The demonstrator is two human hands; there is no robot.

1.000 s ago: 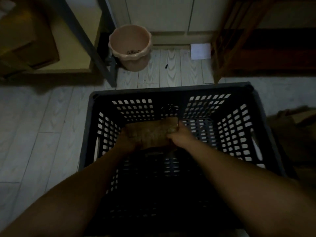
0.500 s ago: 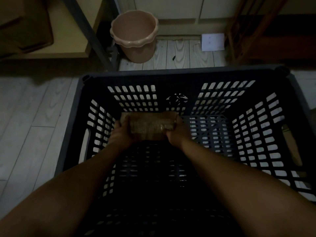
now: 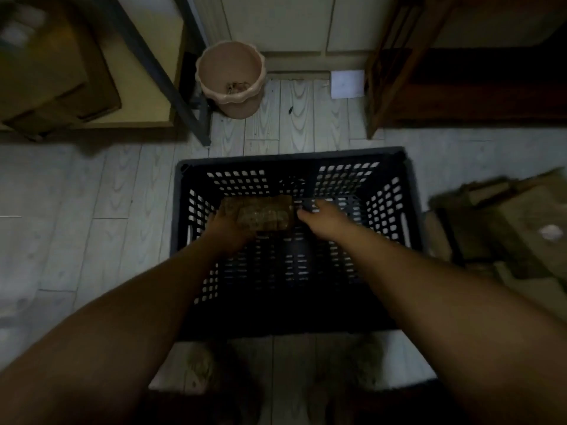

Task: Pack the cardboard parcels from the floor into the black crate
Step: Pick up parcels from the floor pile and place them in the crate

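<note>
The small cardboard parcel (image 3: 260,216) sat inside the black crate (image 3: 294,161) near its far-left corner, the left hand (image 3: 228,228) clasping its left end. The right hand (image 3: 323,217) hovered released beside it. It looked light and stiff, best gripped by its short ends.

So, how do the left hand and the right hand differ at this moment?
The left hand rests on the cardboard parcel, while the right hand is beside it with fingers spread and looks clear of it. The left hand is near the black crate's left wall, the right hand nearer its middle. Both reach down inside the crate.
</note>
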